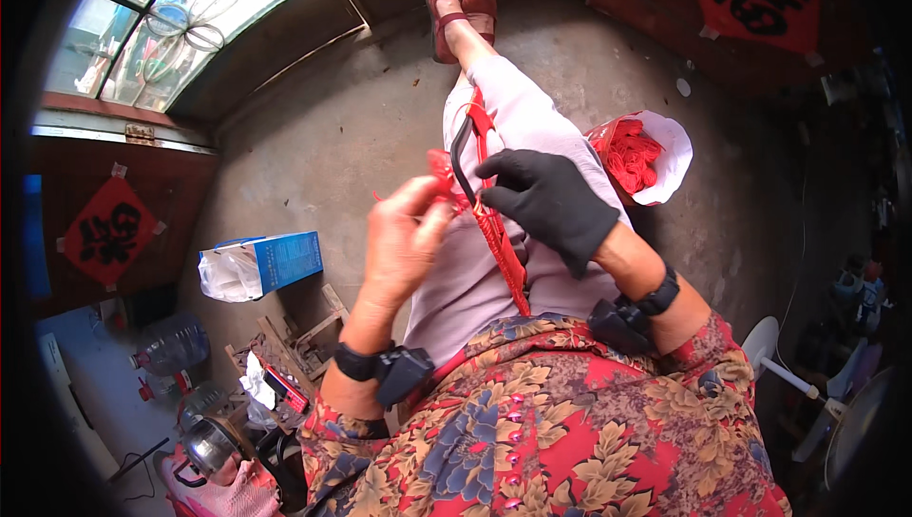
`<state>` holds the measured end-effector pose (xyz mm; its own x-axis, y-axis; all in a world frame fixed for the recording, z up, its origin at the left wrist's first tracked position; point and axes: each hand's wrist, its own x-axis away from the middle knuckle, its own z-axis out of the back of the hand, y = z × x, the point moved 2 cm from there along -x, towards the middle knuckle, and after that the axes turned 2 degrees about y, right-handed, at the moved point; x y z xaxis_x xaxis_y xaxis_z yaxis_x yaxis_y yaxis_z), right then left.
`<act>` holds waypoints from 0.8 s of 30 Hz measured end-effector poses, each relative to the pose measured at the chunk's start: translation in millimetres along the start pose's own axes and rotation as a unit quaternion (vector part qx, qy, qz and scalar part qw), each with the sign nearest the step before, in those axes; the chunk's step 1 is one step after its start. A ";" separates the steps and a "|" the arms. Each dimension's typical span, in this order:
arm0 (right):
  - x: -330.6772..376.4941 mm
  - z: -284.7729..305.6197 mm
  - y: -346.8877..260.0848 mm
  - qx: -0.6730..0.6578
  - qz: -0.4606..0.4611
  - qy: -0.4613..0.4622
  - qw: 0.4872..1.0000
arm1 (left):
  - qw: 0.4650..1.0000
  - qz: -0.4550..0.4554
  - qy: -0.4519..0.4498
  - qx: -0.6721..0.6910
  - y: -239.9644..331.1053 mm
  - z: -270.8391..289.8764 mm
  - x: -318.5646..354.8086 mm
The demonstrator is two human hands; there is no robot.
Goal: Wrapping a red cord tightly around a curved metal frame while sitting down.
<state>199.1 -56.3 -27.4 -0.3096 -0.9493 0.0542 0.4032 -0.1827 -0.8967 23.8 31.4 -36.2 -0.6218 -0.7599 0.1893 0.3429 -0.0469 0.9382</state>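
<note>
Across my lap lies a long, narrow red woven piece (503, 253) with a black curved handle-like part (457, 158) at its upper left side. My bare left hand (407, 232) is closed in a pinch to the left of that part. Red cord (442, 167) bunches at its fingertips. My right hand (551, 203), in a black glove, has its fingers curled and drawn together right beside the black part and the red piece. What lies between the gloved fingertips is too small to make out. Dark devices are strapped to both wrists.
A white bag (671, 158) holding red yarn (631, 156) stands on the floor right of my legs. To the left are a blue and white box (290, 265), a wooden stool (318, 327), plastic bottles (180, 351) and a metal kettle (213, 450). A white fan (762, 344) stands at right.
</note>
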 end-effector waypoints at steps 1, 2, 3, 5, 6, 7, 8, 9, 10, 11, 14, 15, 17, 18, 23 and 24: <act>-1.4 -9.0 2.8 -0.036 -0.020 -0.011 0.999 | 0.998 -0.016 -0.031 -0.060 -2.3 -11.6 1.7; -2.6 -10.6 4.2 -0.037 -0.020 -0.013 0.999 | 0.998 -0.021 -0.029 -0.054 -0.4 -18.3 4.9; -5.4 -8.2 6.9 -0.095 -0.028 -0.006 0.995 | 0.998 -0.027 -0.029 -0.047 5.1 -22.0 5.6; -7.4 4.5 8.2 -0.181 -0.062 0.008 0.981 | 0.999 -0.022 0.014 -0.023 14.6 -15.3 3.7; -5.7 15.7 10.5 -0.251 -0.073 0.033 0.965 | 0.996 -0.056 0.068 -0.012 12.1 -11.1 2.5; -6.6 24.4 2.9 -0.321 -0.084 0.056 0.942 | 0.988 -0.088 0.124 -0.002 10.0 -4.9 1.9; -3.6 33.4 -9.5 -0.395 -0.094 0.089 0.910 | 0.986 -0.099 0.134 -0.002 9.9 3.8 1.7; 2.0 43.2 -33.9 -0.467 -0.103 0.120 0.870 | 0.989 -0.038 0.093 0.109 14.4 11.0 7.3; 13.0 51.5 -41.9 -0.467 -0.102 0.122 0.870 | 0.973 0.028 -0.020 0.227 17.5 14.4 11.9; 27.9 60.5 -47.6 -0.457 -0.071 0.069 0.884 | 0.928 0.094 -0.131 0.336 22.9 15.7 18.2; 63.1 68.6 -88.0 -0.434 -0.101 -0.195 0.874 | 0.744 0.110 -0.256 0.607 36.0 -6.6 33.4; 62.8 67.2 -93.6 -0.465 0.027 -0.348 0.814 | 0.701 0.122 -0.221 0.667 47.9 -10.5 34.5; 67.3 70.1 -91.4 -0.433 0.073 -0.394 0.808 | 0.636 0.130 -0.168 0.742 39.6 -3.6 39.7; 68.1 64.7 -77.5 -0.414 -0.039 -0.268 0.869 | 0.626 0.136 -0.177 0.747 34.9 4.0 43.3; 41.6 19.9 -22.0 -0.246 -0.244 -0.046 0.937 | 0.737 0.217 -0.105 0.632 9.6 28.8 84.4; 38.2 7.5 -7.4 -0.153 -0.146 -0.026 0.977 | 0.777 0.238 -0.078 0.577 4.6 32.1 90.4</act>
<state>190.8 -93.2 -15.3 -0.3261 -0.8812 0.3423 0.0257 -0.3703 -0.9286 -53.4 -16.7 -5.5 -0.7271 -0.4202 0.5429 -0.2429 0.8971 0.3690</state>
